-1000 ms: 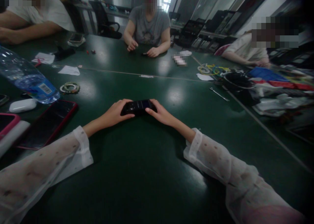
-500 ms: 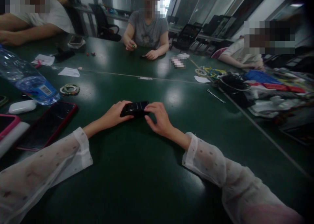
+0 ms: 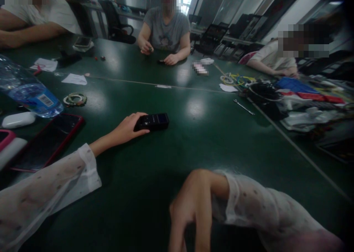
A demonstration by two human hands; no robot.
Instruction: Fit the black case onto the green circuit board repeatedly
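Note:
My left hand [image 3: 128, 126] is closed around one end of a black handheld device [image 3: 159, 122] with a small screen and small light markings on its face. The device lies on the dark green table [image 3: 132, 193], its far end uncovered. Close to me, at the bottom of the view, my right hand [image 3: 190, 204] is bent at the wrist with its fingers pointing down. Its visible fingers are apart and I see nothing between them, though the fingertips are cut off by the frame edge. It is well away from the device.
To the left are a red-edged phone [image 3: 52, 141], a white case [image 3: 18, 119], a leaning water bottle [image 3: 41, 95] and bracelets [image 3: 75, 99]. A wrench [image 3: 243, 107] lies to the right, near piled cables and bags [image 3: 301, 93]. Several people sit around the table, one opposite [image 3: 166, 34].
My right hand has left the device and come down and back toward me. The left hand keeps its hold on the device, which now shows its right end.

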